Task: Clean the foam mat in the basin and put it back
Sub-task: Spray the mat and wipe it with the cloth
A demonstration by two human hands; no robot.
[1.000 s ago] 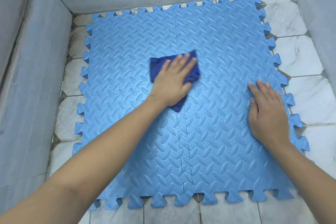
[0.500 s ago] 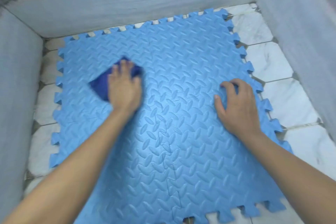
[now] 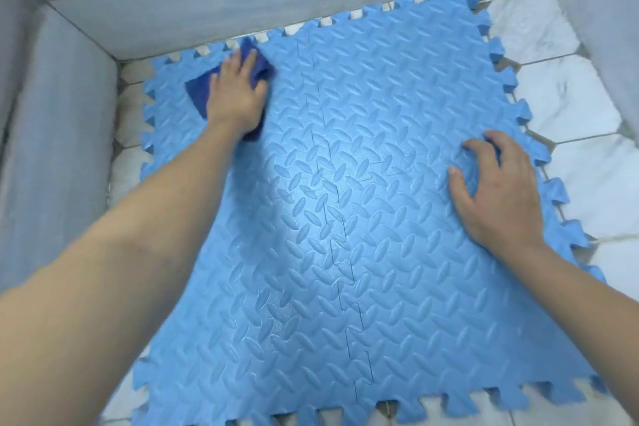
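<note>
Covering marble floor (image 3: 570,107) of grey basin (image 3: 242,0), foam mat (image 3: 380,235); left hand (image 3: 235,97) flat on cloth (image 3: 197,90), right hand (image 3: 501,197) arched, pressing.

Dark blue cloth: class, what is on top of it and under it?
The left hand presses flat on top of the cloth. Under it lies the foam mat, though that patch is hidden.

The foam mat (image 3: 380,218) looks embossed and faintly shiny, the cloth (image 3: 197,90) at 11 o'clock soft and matt, the floor (image 3: 570,107) glossy marbled tile.
</note>
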